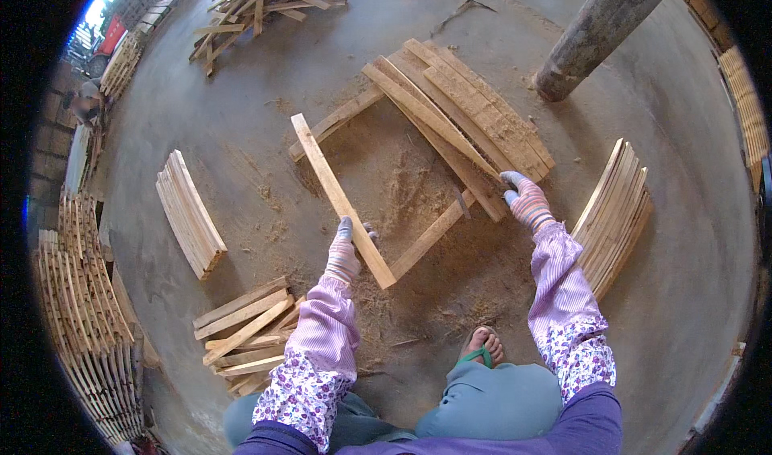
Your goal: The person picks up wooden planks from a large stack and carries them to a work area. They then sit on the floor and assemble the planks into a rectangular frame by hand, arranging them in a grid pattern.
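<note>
My left hand, in a striped glove, grips a pale wooden slat near its lower end. That slat slants up and to the left, over the dusty floor. My right hand, gloved alike, has its fingers closed on the near end of a narrow wooden slat, which lies along the left side of a stack of wider boards. Between my hands, a short wooden piece lies at an angle on the floor. Another crosspiece lies beyond, running toward the stack.
Neat slat stacks stand at left and right. Loose short pieces lie by my left forearm. A scrap heap is at the far left, a thick post at the far right. Sawdust covers the middle floor.
</note>
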The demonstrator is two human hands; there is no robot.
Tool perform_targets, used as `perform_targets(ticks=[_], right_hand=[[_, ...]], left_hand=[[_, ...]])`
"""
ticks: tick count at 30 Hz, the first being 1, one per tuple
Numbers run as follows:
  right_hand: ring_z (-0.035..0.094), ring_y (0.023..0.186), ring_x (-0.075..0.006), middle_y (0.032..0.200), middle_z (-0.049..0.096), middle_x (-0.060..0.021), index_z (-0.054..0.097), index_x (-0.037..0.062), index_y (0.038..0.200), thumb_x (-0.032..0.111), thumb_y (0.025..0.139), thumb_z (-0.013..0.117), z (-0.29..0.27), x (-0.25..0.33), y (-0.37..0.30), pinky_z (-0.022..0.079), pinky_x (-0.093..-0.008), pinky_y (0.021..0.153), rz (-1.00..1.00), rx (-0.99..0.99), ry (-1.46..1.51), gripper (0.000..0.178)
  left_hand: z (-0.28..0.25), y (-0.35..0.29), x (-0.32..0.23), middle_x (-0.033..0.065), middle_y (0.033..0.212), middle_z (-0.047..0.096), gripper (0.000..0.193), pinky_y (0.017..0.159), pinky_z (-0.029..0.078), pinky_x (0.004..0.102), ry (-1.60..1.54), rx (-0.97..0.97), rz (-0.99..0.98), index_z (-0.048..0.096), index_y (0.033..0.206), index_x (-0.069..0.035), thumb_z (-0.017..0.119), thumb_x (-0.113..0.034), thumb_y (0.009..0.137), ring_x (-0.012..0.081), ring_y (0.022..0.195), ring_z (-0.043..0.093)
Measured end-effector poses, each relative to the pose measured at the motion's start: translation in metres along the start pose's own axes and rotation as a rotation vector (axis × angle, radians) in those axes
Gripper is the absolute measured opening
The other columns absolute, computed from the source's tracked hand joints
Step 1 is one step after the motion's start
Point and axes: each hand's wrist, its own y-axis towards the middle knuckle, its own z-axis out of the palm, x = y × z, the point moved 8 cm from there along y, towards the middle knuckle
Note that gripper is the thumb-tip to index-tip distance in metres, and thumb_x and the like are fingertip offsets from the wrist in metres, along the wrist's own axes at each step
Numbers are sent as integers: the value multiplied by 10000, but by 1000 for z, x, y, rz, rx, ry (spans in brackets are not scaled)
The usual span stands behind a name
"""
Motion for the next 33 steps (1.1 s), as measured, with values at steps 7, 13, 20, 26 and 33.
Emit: perform_targets(ticks=[7, 13, 20, 26, 33], right_hand=[[499, 1226, -355, 1315, 506, -158, 403, 158, 1455, 453, 728, 815, 25, 70, -27, 419, -477, 1030, -77, 14, -617, 886], [510, 1175, -325, 1231, 509, -128, 500, 181, 1318, 388, 708, 829, 27, 55, -21, 438, -455, 990, -21, -15, -748, 724], [583, 1154, -299, 1195, 612, -155, 556, 127, 1239, 299, 744, 803, 26, 41, -17, 480, -421, 974, 101, 28, -261, 579], [637, 1078, -221, 1248, 660, -69, 593, 56, 1327, 558, 971, 540, 57, 22, -34, 494, -367, 950, 463, 234, 800, 617], [635, 1042, -141, 1190, 679, -38, 587, 69, 1334, 684, 976, 347, 76, 48, -52, 534, -359, 853, 426, 590, 1264, 751]], left_hand=[[28, 5, 17, 33, 1062, 627, 461, 807, 517, 389, 288, 120, 88, 465, 1334, -112, 645, -306, 957, 176, 934, 604], [45, 17, 29, 56, 1000, 622, 407, 792, 505, 313, 523, 155, 99, 503, 1243, -56, 696, -233, 933, 156, 876, 581], [35, 10, 24, 133, 1252, 584, 722, 949, 473, 346, 848, 114, 125, 380, 1431, -21, 722, -383, 908, 232, 1085, 573], [12, 13, -5, 218, 1458, 464, 816, 1094, 361, 392, 833, 9, 288, 266, 1532, -25, 635, -458, 947, 312, 1320, 465], [40, -16, -41, 223, 1328, 540, 797, 1078, 403, 428, 1271, -180, 492, 323, 1509, -93, 740, -286, 857, 356, 1232, 527]])
